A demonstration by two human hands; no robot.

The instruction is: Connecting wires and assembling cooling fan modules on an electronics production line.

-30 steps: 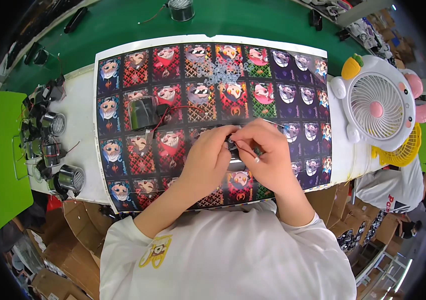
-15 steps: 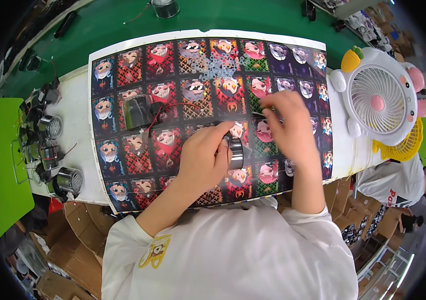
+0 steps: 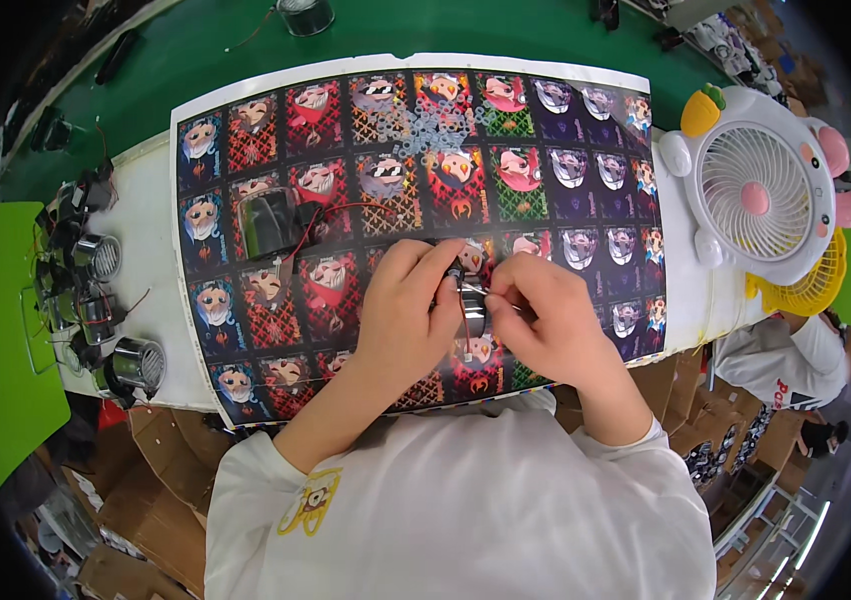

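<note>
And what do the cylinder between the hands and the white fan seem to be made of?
Cylinder: perhaps metal or metallised plastic, glossy; bright streaks on its side fit both. White fan: probably moulded plastic, smooth, softly shiny, judging by rounded edges and thin ribs.

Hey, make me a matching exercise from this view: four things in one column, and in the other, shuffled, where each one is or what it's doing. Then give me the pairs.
Column one
1. Left hand
2. White desk fan
3. Small translucent pieces
4. Loose cylinder with red wire

Column two
A. Piled toward the far edge of the printed sheet
B. Lying on the sheet, left of the left hand
C. Gripping a dark-and-silver cylindrical part
D. Right of the sheet

Pairs: 1-C, 2-D, 3-A, 4-B
</note>
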